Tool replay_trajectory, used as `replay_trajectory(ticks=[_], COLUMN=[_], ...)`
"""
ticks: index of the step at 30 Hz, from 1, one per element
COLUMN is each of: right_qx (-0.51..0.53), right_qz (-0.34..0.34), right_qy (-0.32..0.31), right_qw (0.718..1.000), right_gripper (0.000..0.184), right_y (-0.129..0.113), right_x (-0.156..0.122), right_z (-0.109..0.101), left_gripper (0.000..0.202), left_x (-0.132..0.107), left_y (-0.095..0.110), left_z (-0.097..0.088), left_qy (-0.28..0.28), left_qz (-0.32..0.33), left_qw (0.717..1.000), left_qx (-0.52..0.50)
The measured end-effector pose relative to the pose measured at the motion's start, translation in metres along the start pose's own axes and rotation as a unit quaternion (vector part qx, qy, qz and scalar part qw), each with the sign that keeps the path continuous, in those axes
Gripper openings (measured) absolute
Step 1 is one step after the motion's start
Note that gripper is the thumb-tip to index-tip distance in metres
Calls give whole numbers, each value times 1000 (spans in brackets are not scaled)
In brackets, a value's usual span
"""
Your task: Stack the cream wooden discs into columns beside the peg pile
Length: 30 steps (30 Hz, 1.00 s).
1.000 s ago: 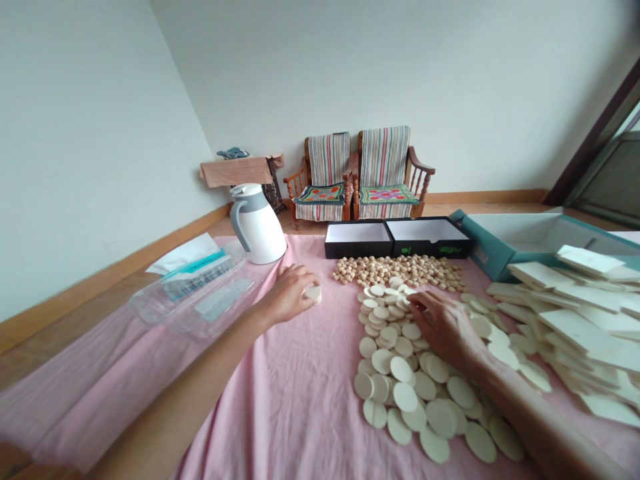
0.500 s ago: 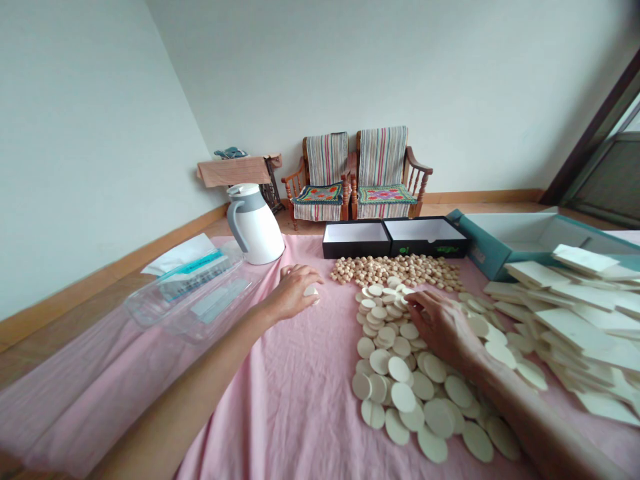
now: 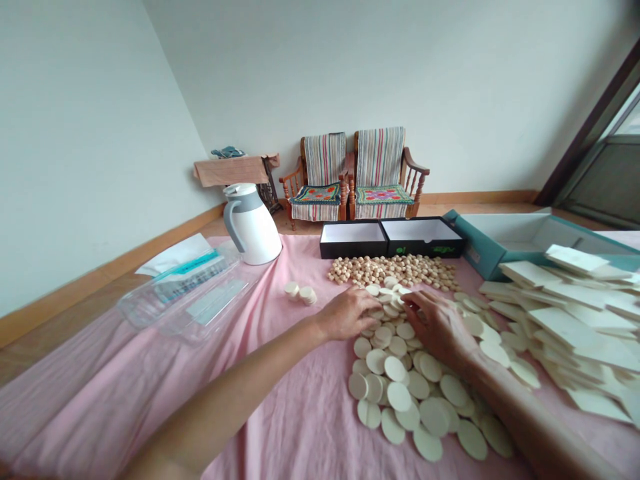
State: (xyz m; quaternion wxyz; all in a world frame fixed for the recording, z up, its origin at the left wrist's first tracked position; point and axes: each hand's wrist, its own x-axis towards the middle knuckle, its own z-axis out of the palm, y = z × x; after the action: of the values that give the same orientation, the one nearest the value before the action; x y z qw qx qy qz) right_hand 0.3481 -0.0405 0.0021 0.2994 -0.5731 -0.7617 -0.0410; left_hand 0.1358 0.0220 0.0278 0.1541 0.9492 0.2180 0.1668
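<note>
My left hand [image 3: 350, 313] lies palm down on the near left edge of a heap of small pale round discs [image 3: 385, 313], fingers loosely spread over them. On the same heap my right hand [image 3: 437, 325] has its fingertips pinched on a few small discs at the top. Two short stacks of small discs [image 3: 301, 292] stand alone on the pink cloth [image 3: 280, 400], left of my left hand. Larger pale discs [image 3: 410, 400] spread out nearer to me, under my right forearm.
Behind the discs lie small wooden pegs [image 3: 390, 270] and two open black boxes [image 3: 390, 239]. A teal box [image 3: 500, 240] and white rectangular boards [image 3: 575, 300] fill the right. On the left stand a white jug [image 3: 253, 227] and a clear plastic container [image 3: 185, 297].
My left hand let go of the disc stack at the left and moved right onto the heap of small discs. My right hand stayed on the heap.
</note>
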Motion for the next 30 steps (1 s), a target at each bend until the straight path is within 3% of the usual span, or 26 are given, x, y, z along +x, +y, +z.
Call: replay_trajectory(ticks=[3, 9, 13, 19, 23, 30], right_qx=[1, -1, -4, 0, 2, 3], right_qz=[-1, -9, -17, -12, -10, -10], right_qy=[0, 5, 10, 11, 2, 7], right_qw=[1000, 1000, 1000, 1000, 1000, 1000], right_gripper=[14, 15, 17, 16, 17, 18], right_y=[0, 2, 2, 2, 1, 2], right_x=[0, -1, -1, -1, -1, -2], right_z=[0, 1, 2, 2, 0, 2], left_gripper=[22, 30, 35, 21, 22, 28], left_x=[3, -9, -30, -60, -70, -74], left_y=[1, 7, -1, -37, -50, -53], left_z=[5, 2, -20, -60, -66, -55], left_qy=[-1, 49, 122, 193, 179, 136], left_qz=[5, -36, -104, -209, -260, -307], left_qw=[1000, 997, 986, 958, 943, 932], left_qx=[-5, -39, -34, 37, 104, 137])
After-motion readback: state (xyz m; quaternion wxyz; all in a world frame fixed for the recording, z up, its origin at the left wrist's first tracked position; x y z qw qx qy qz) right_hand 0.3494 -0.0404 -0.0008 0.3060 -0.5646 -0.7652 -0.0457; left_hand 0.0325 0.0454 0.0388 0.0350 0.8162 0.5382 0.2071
